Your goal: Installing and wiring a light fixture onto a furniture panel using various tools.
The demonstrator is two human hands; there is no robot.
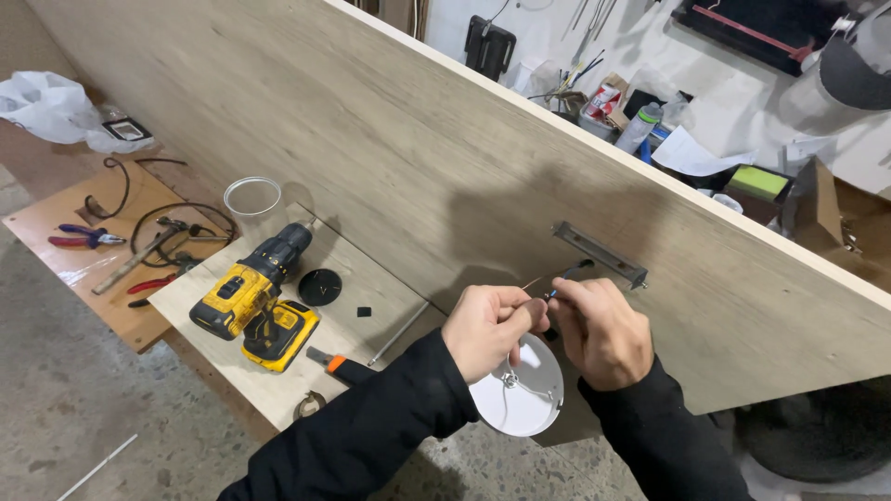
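Left hand (487, 325) and right hand (601, 329) both pinched shut on the thin wires (548, 289) at the board's (390, 158) hole below the metal bracket (600, 253), white round lamp (522, 394) dangling underneath: twist bare ends tight, keep slack so its weight isn't on the joint.

The room is evenly and fairly brightly lit from overhead, a cool white light. A broad soft shadow of the person falls across the wooden panel (390, 158) just above the hands. The white disc (529, 399) glows almost overexposed, and the plastic bag (51, 104) at the far left is bright too. Straight edges bow slightly toward the corners. Focus is sharp throughout, without motion blur.
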